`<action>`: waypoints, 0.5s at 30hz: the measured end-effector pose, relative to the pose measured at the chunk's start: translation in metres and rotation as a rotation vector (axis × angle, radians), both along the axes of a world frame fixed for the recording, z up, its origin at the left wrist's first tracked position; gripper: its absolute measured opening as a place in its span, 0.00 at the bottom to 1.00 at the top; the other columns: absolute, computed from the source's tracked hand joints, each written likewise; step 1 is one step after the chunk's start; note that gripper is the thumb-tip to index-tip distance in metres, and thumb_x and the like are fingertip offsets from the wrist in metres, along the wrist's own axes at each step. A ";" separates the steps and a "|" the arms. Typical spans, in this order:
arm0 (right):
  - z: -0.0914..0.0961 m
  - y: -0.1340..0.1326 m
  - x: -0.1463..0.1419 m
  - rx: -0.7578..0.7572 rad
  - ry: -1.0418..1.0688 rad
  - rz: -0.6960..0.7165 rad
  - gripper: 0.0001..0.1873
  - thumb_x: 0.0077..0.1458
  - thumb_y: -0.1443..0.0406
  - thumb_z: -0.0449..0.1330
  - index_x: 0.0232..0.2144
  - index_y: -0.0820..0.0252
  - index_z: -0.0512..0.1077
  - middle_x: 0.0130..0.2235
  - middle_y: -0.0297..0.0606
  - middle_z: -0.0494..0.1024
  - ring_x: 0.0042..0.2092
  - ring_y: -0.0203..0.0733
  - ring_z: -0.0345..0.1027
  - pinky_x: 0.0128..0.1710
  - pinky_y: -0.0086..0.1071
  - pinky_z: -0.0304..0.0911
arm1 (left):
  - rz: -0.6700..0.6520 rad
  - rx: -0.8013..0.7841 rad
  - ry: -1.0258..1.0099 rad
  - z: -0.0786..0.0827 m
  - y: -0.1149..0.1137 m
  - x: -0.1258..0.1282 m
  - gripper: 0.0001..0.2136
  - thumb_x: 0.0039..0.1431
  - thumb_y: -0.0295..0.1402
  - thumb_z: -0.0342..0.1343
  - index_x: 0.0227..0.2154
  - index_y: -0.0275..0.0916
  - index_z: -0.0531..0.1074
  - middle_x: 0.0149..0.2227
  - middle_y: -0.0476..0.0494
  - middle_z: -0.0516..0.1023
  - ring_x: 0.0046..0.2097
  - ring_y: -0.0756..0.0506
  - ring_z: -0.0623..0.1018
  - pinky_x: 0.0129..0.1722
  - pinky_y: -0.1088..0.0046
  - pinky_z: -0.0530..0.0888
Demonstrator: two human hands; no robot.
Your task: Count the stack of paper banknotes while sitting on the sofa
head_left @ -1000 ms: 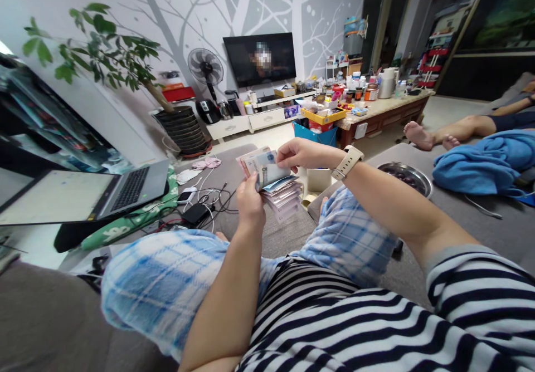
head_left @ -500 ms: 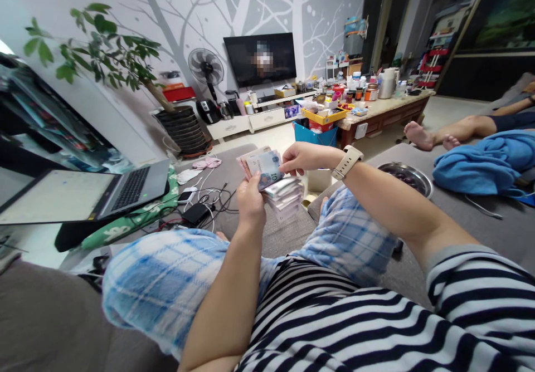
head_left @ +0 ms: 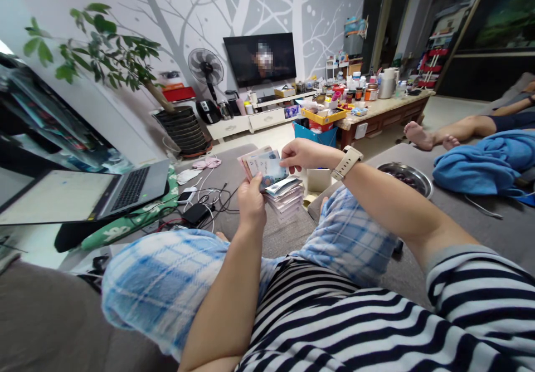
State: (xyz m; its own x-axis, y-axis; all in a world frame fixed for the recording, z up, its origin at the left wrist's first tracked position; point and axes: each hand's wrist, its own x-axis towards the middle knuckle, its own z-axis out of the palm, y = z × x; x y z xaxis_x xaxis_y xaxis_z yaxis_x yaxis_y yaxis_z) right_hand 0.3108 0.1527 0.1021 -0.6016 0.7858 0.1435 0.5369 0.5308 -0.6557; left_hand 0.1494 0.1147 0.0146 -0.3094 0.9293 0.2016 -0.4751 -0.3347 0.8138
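My left hand [head_left: 251, 202] is closed around a folded wad of banknotes [head_left: 286, 202], its thumb pressing on the face of the front notes. The lower halves of the wad hang down in a fanned stack on the right, while the upper ends stand up above my fingers. A bluish banknote [head_left: 270, 171] lies foremost, and pinkish notes show behind it. At that note's right edge, my right hand [head_left: 305, 156] pinches with thumb and forefinger. A pale watch band circles my right wrist.
An open laptop [head_left: 134, 185] sits on a green cushion at left, near tangled cables and a black adapter [head_left: 198, 214]. Ahead stands a cluttered coffee table [head_left: 388, 107]. To the right are a metal bowl [head_left: 426, 185], a blue cloth [head_left: 480, 163] and another person's legs [head_left: 463, 130].
One bluish note has flipped down onto the hanging part of the wad, where its folded end now shows. My right fingers have shifted slightly and hold the edge of the following note.
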 end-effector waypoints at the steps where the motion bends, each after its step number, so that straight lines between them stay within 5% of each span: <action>1: 0.000 0.000 0.000 -0.004 0.007 0.002 0.11 0.56 0.67 0.57 0.23 0.65 0.68 0.23 0.35 0.75 0.20 0.26 0.59 0.22 0.24 0.53 | 0.004 -0.002 -0.008 0.000 0.000 0.000 0.15 0.44 0.34 0.61 0.36 0.32 0.74 0.30 0.44 0.79 0.34 0.44 0.79 0.38 0.68 0.73; 15: -0.002 0.003 -0.002 0.007 0.138 0.082 0.10 0.56 0.68 0.57 0.23 0.65 0.70 0.22 0.33 0.73 0.22 0.27 0.60 0.22 0.24 0.54 | 0.144 -0.026 0.034 -0.006 0.008 -0.005 0.12 0.45 0.39 0.59 0.30 0.34 0.75 0.30 0.45 0.78 0.34 0.46 0.78 0.37 0.70 0.73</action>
